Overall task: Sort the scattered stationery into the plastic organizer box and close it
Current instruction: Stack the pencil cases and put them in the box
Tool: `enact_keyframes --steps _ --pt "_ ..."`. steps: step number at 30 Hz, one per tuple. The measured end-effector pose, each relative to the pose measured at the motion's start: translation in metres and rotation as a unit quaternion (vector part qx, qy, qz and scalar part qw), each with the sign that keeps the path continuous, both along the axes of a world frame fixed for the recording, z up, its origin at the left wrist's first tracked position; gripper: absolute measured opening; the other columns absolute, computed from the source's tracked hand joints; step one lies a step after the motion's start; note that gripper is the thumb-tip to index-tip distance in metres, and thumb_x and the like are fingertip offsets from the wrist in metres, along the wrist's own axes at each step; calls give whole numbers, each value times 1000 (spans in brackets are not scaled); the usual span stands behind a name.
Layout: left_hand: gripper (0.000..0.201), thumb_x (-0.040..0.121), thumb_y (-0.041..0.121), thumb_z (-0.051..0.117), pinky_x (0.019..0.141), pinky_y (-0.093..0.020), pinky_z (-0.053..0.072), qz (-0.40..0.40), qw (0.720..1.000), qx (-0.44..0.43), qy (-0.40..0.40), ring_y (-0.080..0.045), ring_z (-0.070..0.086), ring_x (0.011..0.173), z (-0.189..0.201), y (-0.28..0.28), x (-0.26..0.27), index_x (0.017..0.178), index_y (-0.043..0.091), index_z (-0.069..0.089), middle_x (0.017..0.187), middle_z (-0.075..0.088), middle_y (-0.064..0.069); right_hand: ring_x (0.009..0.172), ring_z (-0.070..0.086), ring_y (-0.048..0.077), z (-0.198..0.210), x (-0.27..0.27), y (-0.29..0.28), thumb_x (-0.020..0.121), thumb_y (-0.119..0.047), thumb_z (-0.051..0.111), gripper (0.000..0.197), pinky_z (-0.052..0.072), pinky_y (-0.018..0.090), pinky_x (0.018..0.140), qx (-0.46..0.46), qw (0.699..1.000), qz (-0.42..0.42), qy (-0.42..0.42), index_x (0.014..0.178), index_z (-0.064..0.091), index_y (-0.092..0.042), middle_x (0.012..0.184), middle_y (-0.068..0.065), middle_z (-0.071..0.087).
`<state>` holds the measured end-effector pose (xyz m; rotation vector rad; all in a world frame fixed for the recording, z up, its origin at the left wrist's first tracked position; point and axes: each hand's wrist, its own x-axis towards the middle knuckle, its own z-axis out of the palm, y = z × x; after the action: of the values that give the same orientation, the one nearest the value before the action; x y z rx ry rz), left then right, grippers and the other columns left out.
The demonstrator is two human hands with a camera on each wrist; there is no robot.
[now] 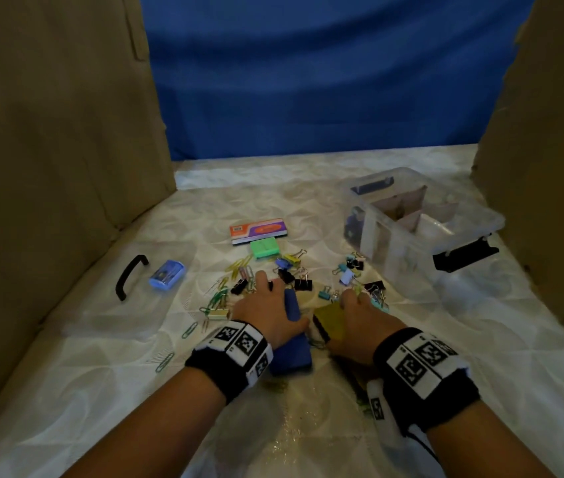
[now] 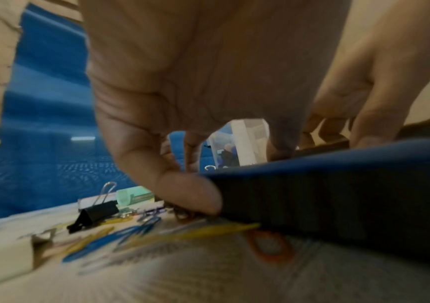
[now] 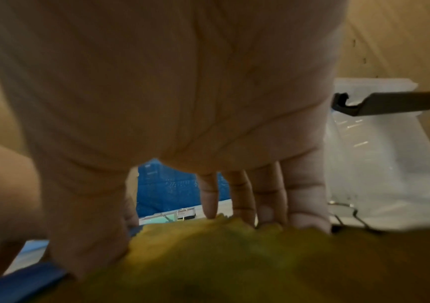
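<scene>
My left hand (image 1: pixel 268 305) grips a blue board eraser (image 1: pixel 292 329) lying on the bed sheet; its thumb (image 2: pixel 190 192) presses the dark felt side (image 2: pixel 338 201), with the fingers on the far side. Beside it my right hand (image 1: pixel 360 310) grips a yellow board eraser (image 1: pixel 329 322), with the fingers (image 3: pixel 304 201) over its far edge and the thumb on its near side (image 3: pixel 234 256). The clear organizer box (image 1: pixel 422 224) stands open at the right, with cardboard dividers inside. Binder clips (image 1: pixel 296 276) and coloured paper clips (image 1: pixel 225 288) lie scattered ahead of both hands.
An orange and purple packet (image 1: pixel 258 231) and a green box (image 1: pixel 265 247) lie behind the clips. A blue sharpener (image 1: pixel 167 274) and a black handle (image 1: pixel 130 276) lie at the left. The box's black latch (image 1: pixel 465 257) sticks out. Cardboard walls (image 1: pixel 49 150) enclose both sides.
</scene>
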<state>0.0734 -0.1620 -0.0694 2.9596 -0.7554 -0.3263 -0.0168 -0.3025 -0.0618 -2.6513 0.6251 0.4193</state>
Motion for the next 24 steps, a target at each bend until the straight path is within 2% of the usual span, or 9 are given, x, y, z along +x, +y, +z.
enact_keyframes --steps 4,7,10,12,14,17,19,21,24 --pt "80 76 62 60 92 -42 50 3 997 -53 64 -34 56 111 6 5 5 138 23 30 141 18 -9 124 46 28 10 -2 -8 76 -46 68 86 44 40 101 114 989 -71 -65 142 20 -19 143 8 32" --pt "72 78 55 62 98 -41 47 26 977 -169 127 -28 52 115 17 13 10 136 26 31 134 23 -4 120 50 28 17 0 -14 77 -43 67 76 43 40 101 199 957 -132 -163 136 24 -23 138 8 39" --pt "72 79 44 66 92 -39 51 71 902 -369 213 -24 52 117 28 24 14 139 30 29 137 36 -7 111 56 28 18 3 -18 72 -41 66 71 47 48 99 296 907 -171 -245 132 31 -28 130 10 50" --pt "61 88 24 62 81 -36 55 110 823 -485 274 -23 59 105 36 30 12 140 28 29 131 49 -15 106 60 26 18 5 -17 65 -38 65 68 50 47 95 380 858 -196 -286 128 41 -25 122 11 57" --pt "56 91 12 58 83 -41 54 137 776 -541 295 -21 63 95 40 35 13 139 27 32 125 56 -20 103 60 24 19 6 -14 63 -33 61 60 51 41 90 454 808 -204 -314 121 50 -21 115 9 61" --pt "50 91 7 55 86 -40 52 149 742 -577 306 -22 63 94 40 45 18 134 28 39 121 60 -20 91 56 21 19 7 -11 80 -19 58 28 45 32 74 512 766 -195 -337 108 57 -16 99 6 58" --pt "51 91 2 53 87 -38 50 156 719 -597 320 -22 62 96 38 51 22 134 25 40 117 61 -17 88 54 21 17 9 -11 84 -16 54 18 45 35 74 546 735 -215 -339 101 58 -16 95 7 56" --pt "51 91 -2 50 83 -32 47 162 703 -613 321 -21 61 95 34 57 28 135 20 40 107 63 -12 87 55 26 15 11 -12 74 -26 59 33 48 44 80 606 688 -241 -319 103 57 -12 96 14 55" --pt "51 89 -5 47 68 -26 43 181 694 -623 311 -16 60 85 30 64 36 135 15 42 100 62 -5 74 57 28 16 12 -13 74 -30 58 46 50 35 67 672 638 -258 -273 113 56 -4 95 21 54"
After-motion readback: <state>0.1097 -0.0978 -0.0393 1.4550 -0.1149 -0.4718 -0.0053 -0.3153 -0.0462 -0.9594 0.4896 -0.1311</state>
